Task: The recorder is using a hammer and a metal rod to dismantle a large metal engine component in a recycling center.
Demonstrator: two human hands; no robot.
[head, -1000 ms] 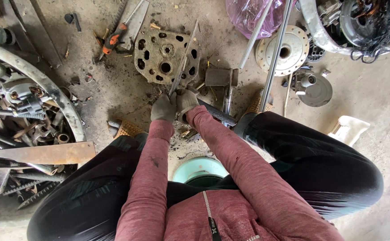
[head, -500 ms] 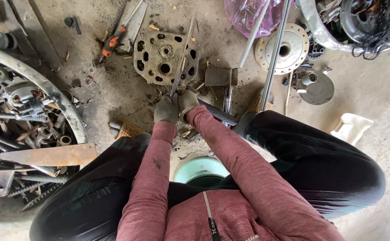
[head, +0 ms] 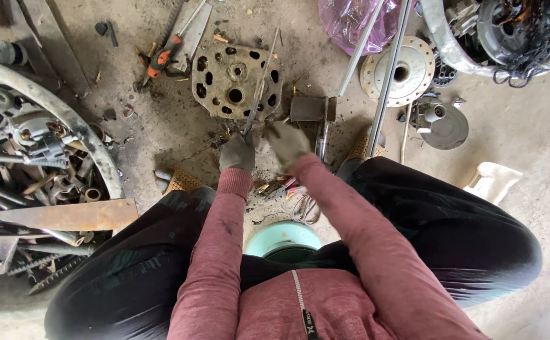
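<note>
I sit low over a dirty concrete floor, both hands in grey gloves. My left hand [head: 237,153] grips the lower end of a thin metal rod [head: 263,79] that slants up across a rusty round plate with holes [head: 234,79]. My right hand [head: 287,141] is closed beside it, touching the same small work spot at the plate's near edge; what it holds is hidden. A hammer [head: 316,116] lies just right of my hands. Small colourful bits [head: 284,187] lie on the floor below my wrists.
A curved metal rim [head: 92,138] full of scrap parts fills the left. An orange-handled tool [head: 161,56] lies at the back. Long steel rods [head: 388,82], a pale flange disc [head: 401,72], a pink bag [head: 350,19] and a teal stool [head: 284,236] surround me.
My hands stay at the same spot at the plate's edge. The thin rod has shifted only slightly; nothing was picked up or let go.
</note>
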